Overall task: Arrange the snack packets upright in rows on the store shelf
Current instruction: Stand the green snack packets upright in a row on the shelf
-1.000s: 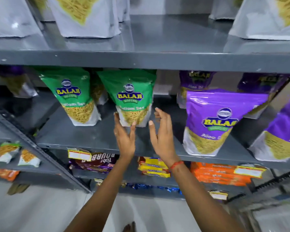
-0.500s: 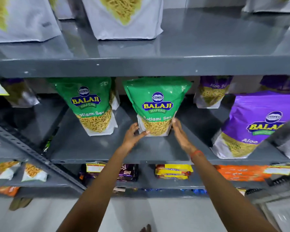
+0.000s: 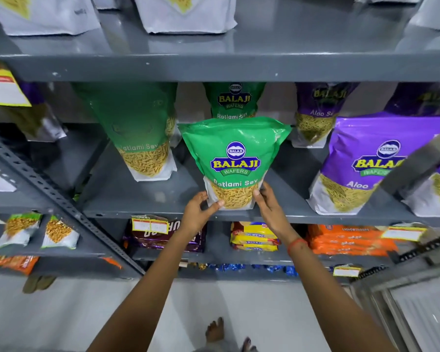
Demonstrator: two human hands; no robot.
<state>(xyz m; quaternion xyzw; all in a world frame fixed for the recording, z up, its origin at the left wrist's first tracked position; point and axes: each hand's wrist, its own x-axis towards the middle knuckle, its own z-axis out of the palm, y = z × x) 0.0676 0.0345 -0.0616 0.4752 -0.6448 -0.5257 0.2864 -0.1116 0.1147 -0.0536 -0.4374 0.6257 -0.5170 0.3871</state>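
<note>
— Grey metal shelves fill my view, one above another. What do you see on the middle shelf [image 3: 142,203]?

— I see a green Ratlami Sev packet [image 3: 235,161] standing upright at the front edge. My left hand [image 3: 197,215] grips its bottom left corner, thumb on the front. My right hand [image 3: 269,208] grips the bottom right corner. Both hands are closed on the packet.

— Is there room around it?

— Yes. Bare grey shelf shows on both sides. Another green packet [image 3: 141,134] stands to the left, a bit further back, with a gap between. A purple Aloo Sev packet [image 3: 366,163] stands to the right, well apart. Right behind the one I hold there is a third green packet [image 3: 235,100], and I only see its top half.

— What is inside the packets?

— Thin yellow sev sticks show through the clear parts near the bottom.

— And the other shelves?

— White packets [image 3: 188,13] stand on the top shelf. Below, flat yellow packs [image 3: 254,236] lie in a stack, with orange packs [image 3: 348,241] beside them and a dark brown pack [image 3: 163,236] to the left. A slanted metal bar with holes [image 3: 48,191] crosses on the left side. The floor below is pale, and I see bare toes [image 3: 215,329].
</note>
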